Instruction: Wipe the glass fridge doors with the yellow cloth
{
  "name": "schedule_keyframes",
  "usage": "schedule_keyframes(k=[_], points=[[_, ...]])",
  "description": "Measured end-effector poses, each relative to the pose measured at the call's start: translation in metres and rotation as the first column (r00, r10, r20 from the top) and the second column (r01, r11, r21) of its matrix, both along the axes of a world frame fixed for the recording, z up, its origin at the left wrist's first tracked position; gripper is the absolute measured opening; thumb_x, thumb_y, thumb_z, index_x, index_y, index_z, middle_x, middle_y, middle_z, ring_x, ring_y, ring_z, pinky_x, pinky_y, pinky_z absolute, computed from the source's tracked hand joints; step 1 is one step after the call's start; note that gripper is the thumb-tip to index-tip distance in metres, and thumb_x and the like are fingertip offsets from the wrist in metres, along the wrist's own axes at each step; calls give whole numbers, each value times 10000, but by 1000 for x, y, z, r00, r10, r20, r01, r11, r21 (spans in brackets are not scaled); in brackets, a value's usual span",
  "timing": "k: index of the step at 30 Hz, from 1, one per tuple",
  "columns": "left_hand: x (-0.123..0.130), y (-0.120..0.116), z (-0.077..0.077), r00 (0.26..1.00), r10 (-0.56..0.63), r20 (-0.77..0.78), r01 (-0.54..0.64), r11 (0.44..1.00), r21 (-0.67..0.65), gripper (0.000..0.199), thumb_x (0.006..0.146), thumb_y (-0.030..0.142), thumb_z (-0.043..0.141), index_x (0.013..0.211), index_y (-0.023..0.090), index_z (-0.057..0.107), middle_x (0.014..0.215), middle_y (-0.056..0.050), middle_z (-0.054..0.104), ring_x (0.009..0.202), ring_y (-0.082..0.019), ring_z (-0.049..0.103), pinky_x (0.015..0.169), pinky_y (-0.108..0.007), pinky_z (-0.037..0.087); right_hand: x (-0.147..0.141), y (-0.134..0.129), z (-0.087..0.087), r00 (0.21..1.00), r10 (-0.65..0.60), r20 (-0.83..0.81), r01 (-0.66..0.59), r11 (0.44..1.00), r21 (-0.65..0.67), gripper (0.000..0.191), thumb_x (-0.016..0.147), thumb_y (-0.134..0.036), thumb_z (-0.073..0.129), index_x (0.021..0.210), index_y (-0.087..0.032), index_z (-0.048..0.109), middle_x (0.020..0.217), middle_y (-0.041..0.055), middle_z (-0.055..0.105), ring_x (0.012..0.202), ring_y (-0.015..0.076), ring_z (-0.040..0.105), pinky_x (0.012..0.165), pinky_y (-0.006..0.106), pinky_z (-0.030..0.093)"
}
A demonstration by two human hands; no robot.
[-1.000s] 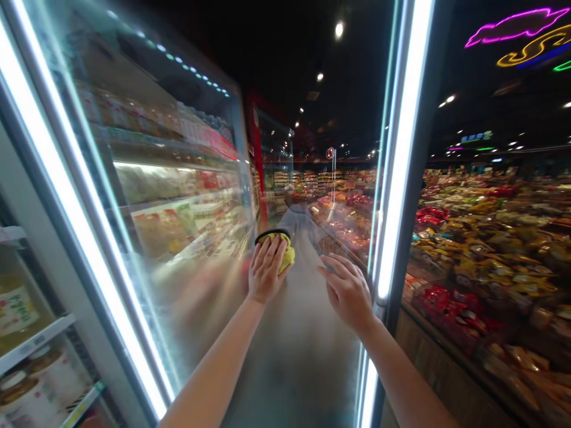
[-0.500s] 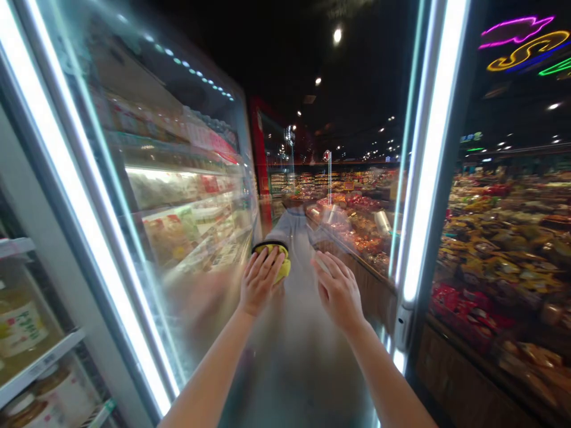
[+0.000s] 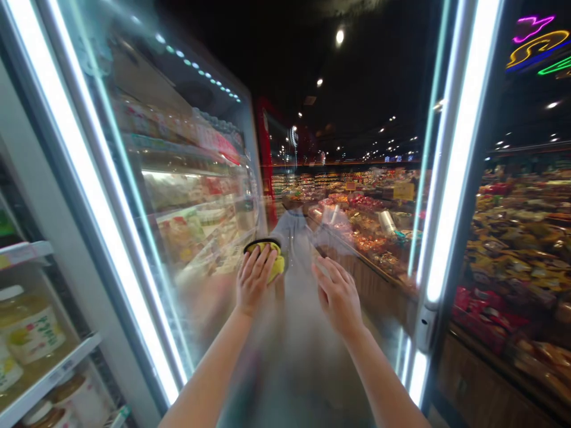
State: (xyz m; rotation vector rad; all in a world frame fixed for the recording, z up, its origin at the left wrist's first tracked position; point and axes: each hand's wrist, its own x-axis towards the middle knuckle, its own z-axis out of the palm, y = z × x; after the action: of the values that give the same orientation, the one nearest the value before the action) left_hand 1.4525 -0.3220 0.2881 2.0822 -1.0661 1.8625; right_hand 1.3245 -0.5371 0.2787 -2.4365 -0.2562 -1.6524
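Observation:
In front of me stands a glass cooler door (image 3: 307, 333), framed by bright light strips. My left hand (image 3: 255, 276) presses a yellow cloth (image 3: 276, 266) with a dark edge against the glass, its fingers laid over the cloth. To the right, my right hand (image 3: 339, 294) is raised at the glass with the fingers extended and slightly bent. I see nothing held in it. Whether its fingertips touch the pane cannot be made out. A blurred reflection of a person shows in the glass between the hands.
At the lower left, a shelf (image 3: 53, 374) holds jars (image 3: 31, 330) with pale labels. A lit light strip (image 3: 464, 154) runs down the door's right side. Beyond it lie displays of packaged goods (image 3: 513, 255). Stocked cooler shelves show at the left through or in the glass.
The left hand and yellow cloth have shifted slightly left on the glass. The right hand is nearly in the same place. The door's right edge now appears farther right in view.

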Motion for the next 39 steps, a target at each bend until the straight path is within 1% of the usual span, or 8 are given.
schedule_keyframes(k=[7, 14, 19, 22, 26, 29, 36, 39], points=[[-4, 26, -49, 998, 67, -8, -67, 997, -42, 745, 969, 291, 618, 1618, 231, 257, 1463, -118, 600, 1478, -279, 420, 1241, -500, 345, 3, 20, -10, 1000, 17, 1, -17, 1000, 6, 441, 952, -90, 477, 1335, -232, 643, 1373, 91, 670, 1301, 255, 582, 1015, 412, 507], [11, 43, -22, 1000, 8, -1, -8, 998, 60, 646, 974, 369, 610, 1568, 260, 379, 1446, -92, 620, 1442, -261, 476, 1247, -472, 335, 10, 32, -4, 999, 46, 0, -46, 999, 3, 476, 944, -86, 473, 1366, -237, 632, 1394, 96, 655, 1350, 252, 551, 1071, 424, 480], [13, 70, -51, 995, 73, -68, -84, 979, -186, 687, 975, 340, 606, 1587, 185, 334, 1514, -166, 538, 1509, -301, 361, 1236, -530, 334, 10, 38, -11, 1000, 20, -10, -19, 1000, 1, 428, 962, -88, 459, 1323, -208, 656, 1384, 99, 660, 1341, 249, 562, 1071, 412, 482], [9, 61, -65, 998, 25, -65, -30, 996, -83, 637, 974, 333, 607, 1563, 222, 390, 1455, -130, 606, 1476, -299, 420, 1244, -529, 323, 12, 48, -14, 999, 25, -39, -25, 1000, -17, 416, 966, -99, 465, 1311, -214, 666, 1382, 98, 663, 1344, 250, 561, 1063, 409, 487], [17, 62, -43, 994, -32, -104, 39, 997, 61, 569, 966, 392, 617, 1512, 318, 471, 1438, -56, 633, 1437, -252, 485, 1247, -460, 337, 17, 64, -9, 998, 48, -43, -51, 997, -51, 404, 974, -114, 467, 1305, -224, 670, 1388, 88, 663, 1336, 245, 570, 1052, 401, 492], [28, 90, -29, 987, 2, -160, -14, 997, -77, 613, 967, 401, 611, 1537, 258, 438, 1517, -109, 551, 1486, -277, 412, 1250, -490, 321, 19, 74, -8, 998, 54, -39, -57, 996, -68, 399, 979, -122, 469, 1315, -217, 660, 1396, 90, 659, 1342, 252, 567, 1061, 411, 487], [25, 127, -73, 981, 36, -188, -78, 973, -216, 685, 973, 417, 596, 1582, 228, 346, 1534, -152, 523, 1531, -295, 322, 1243, -534, 319, 21, 104, -20, 994, 96, -58, -101, 991, -90, 393, 978, -122, 469, 1317, -197, 652, 1382, 108, 667, 1337, 259, 575, 1082, 420, 477], [32, 130, -61, 987, 23, -157, -50, 984, -172, 698, 944, 474, 631, 1558, 241, 394, 1519, -141, 544, 1517, -298, 352, 1244, -516, 324, 24, 118, -18, 992, 118, -49, -123, 985, -123, 384, 977, -124, 477, 1315, -183, 649, 1385, 117, 663, 1331, 268, 579, 1079, 426, 479]])
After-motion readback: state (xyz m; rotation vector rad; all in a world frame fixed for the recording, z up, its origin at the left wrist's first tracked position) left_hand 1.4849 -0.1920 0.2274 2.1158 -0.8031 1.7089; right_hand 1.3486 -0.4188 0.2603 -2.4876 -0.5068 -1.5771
